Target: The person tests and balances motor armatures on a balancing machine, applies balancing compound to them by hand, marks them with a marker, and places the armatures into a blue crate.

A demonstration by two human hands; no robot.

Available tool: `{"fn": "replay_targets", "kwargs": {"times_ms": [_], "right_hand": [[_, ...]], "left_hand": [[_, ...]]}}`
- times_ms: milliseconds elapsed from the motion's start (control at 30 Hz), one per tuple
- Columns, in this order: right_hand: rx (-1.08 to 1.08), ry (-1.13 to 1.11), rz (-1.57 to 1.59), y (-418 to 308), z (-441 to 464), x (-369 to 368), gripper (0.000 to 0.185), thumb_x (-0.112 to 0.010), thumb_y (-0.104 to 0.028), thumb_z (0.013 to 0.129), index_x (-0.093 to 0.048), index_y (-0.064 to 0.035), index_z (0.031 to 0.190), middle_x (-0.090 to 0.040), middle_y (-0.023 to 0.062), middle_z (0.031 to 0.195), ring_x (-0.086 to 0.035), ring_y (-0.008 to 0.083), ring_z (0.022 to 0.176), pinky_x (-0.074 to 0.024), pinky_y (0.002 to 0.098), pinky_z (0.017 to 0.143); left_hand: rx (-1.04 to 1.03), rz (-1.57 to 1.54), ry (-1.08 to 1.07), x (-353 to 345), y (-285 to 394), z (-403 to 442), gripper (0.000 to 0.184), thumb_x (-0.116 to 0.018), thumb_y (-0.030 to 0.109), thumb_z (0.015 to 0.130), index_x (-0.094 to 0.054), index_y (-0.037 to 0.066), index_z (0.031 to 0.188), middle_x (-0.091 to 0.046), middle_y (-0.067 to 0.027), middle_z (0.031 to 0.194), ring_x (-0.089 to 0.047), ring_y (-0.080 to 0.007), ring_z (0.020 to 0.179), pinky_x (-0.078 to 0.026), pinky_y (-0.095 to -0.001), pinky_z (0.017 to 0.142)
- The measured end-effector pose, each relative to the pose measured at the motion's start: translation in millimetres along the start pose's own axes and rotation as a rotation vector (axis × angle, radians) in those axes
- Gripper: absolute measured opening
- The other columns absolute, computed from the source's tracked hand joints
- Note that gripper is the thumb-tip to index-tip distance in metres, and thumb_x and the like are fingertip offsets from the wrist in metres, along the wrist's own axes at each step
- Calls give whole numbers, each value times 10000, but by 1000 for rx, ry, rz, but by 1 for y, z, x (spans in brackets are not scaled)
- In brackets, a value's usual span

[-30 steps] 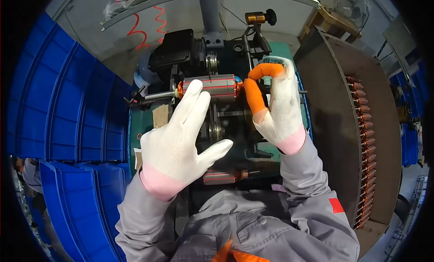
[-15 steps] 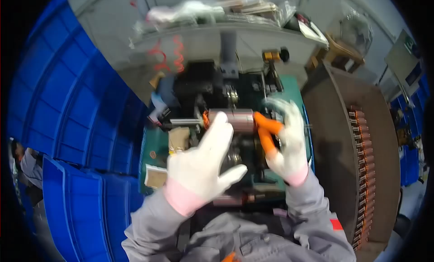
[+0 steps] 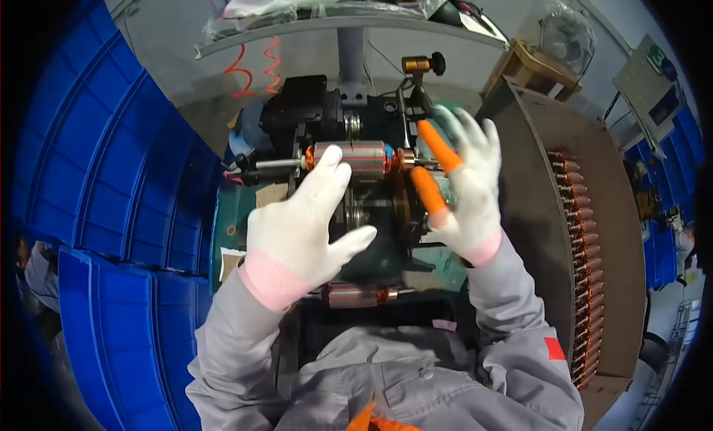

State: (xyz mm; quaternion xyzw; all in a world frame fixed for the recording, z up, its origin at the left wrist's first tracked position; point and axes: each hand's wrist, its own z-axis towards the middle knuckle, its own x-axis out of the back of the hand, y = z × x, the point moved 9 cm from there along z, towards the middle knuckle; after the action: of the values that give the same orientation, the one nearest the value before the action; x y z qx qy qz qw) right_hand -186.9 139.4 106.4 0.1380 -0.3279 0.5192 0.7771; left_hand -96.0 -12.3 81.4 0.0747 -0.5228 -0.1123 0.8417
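Note:
A motor armature [image 3: 360, 157] lies across the balancing machine [image 3: 301, 100], its shaft pointing left and right. It has a striped core, orange windings, a copper commutator at the right and a small blue patch. My left hand [image 3: 293, 223], in a white glove, rests its outstretched fingertips on the armature's left half, thumb apart. My right hand [image 3: 471, 193], gloved with orange covers on thumb and index finger, is spread beside the commutator end and appears to hold nothing. A second armature [image 3: 353, 296] lies at the bench's near edge, below my left hand.
Blue bins [image 3: 141, 171] are stacked on the left. At the right stands a brown box [image 3: 531, 178] with a row of several armatures [image 3: 583, 275]. A shelf [image 3: 356, 21] with gloves and papers spans the back. Another person's sleeve [image 3: 46, 279] shows at far left.
My right fingers have spread and come off the armature's right end, uncovering the commutator and blue patch. My left fingers stay at the armature. The whole view has shifted.

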Motion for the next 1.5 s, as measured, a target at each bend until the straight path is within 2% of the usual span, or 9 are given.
{"fn": "replay_targets", "kwargs": {"times_ms": [133,333,400,667,1000,1233,1300,1400,1500], "right_hand": [[25,-235,-110,-24,-12,-38,531,-764,-91,723,-643,-16,1234,-526,152,1424,-476,381,1318,-272,643,1133],[-50,34,263,12,25,22,289,-759,-35,784,-718,-27,1070,-662,195,1169,-621,362,1114,-446,445,1007],[-67,88,424,-1,27,34,248,-757,15,796,-713,-22,1036,-671,188,1095,-666,323,1020,-519,387,891],[351,-373,560,-111,48,11,386,-839,-29,670,-751,-82,1041,-681,113,980,-668,299,842,-528,380,734],[596,-264,209,-137,35,21,234,-738,-315,755,-735,-168,937,-606,-24,850,-578,184,726,-460,352,652],[515,-256,98,-133,29,30,227,-756,-262,670,-658,-135,831,-559,-2,749,-567,178,641,-463,334,602],[598,-183,121,-127,27,44,206,-755,-236,637,-641,-134,775,-570,3,752,-554,195,616,-448,347,561],[-17,213,380,-20,33,105,134,-677,-109,632,-577,-49,697,-542,61,742,-504,155,620,-367,296,552],[-171,46,514,-2,32,80,131,-721,-9,690,-647,15,795,-567,82,833,-535,138,681,-402,261,620]], "left_hand": [[-88,-122,37,6,-8,5,744,-823,375,773,-557,27,1374,-602,-199,1377,-748,-263,868,-592,-342,730],[439,-1569,531,58,-66,-32,620,-313,402,1082,-381,-52,1498,-497,-288,1459,-483,-20,528,-396,-151,476],[250,-1951,337,53,-45,-46,542,-340,329,1079,-432,-71,1433,-508,-264,1467,-647,-112,680,-518,-212,659],[609,-2230,14,-1,0,-58,869,-219,680,1014,-166,32,1590,-464,-278,1480,-519,-210,452,-417,-286,397],[566,-2090,-113,-3,13,-59,840,-188,629,1036,-302,-26,1548,-660,-129,1046,-540,-140,546,-446,-238,534],[581,-1980,-220,-3,19,-56,736,-187,566,1063,-161,61,1599,-526,-219,1439,-520,-126,531,-432,-233,480],[569,-1763,-270,6,21,-54,661,-271,460,1089,-183,43,1594,-535,-210,1443,-479,-102,522,-434,-207,497],[148,-723,38,34,16,-41,634,-591,360,973,-452,-63,1425,-596,-278,1332,-700,-275,722,-572,-332,654],[114,-192,21,25,22,-18,618,-700,329,898,-534,-51,1355,-589,-266,1348,-733,-337,769,-591,-354,691]]}}
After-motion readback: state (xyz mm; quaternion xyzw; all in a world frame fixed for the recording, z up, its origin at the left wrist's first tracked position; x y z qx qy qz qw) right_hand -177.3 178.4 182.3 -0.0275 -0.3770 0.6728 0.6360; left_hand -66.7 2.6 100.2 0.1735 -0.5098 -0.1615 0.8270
